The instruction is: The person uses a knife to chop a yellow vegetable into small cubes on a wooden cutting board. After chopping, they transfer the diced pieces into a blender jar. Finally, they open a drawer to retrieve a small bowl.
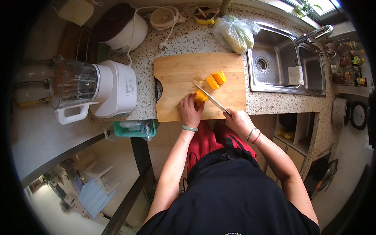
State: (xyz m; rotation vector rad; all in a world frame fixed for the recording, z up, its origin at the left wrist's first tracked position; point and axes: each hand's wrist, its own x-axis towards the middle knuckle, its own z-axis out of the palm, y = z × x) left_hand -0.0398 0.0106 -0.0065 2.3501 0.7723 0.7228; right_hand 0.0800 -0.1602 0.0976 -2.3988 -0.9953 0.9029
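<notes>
A wooden cutting board [176,69] lies on the counter in front of me. My right hand [239,123] grips the handle of a kitchen knife [214,101], its blade slanting up and left across the board. The blade rests against an orange piece of pumpkin [201,96], which seems to be partly sliced. My left hand [191,110] holds that piece at the board's near side, fingers curled over it just left of the blade. Farther back, two more orange pumpkin chunks [212,82] sit side by side, apart from both hands.
A blender [117,88] stands left of the board, a white rice cooker [131,37] behind it. Beyond the board are a yellow pot [205,19] and a plastic bag of vegetables [237,33]. To the right is a steel sink [274,47]; a green bin [124,131] hangs below the counter edge.
</notes>
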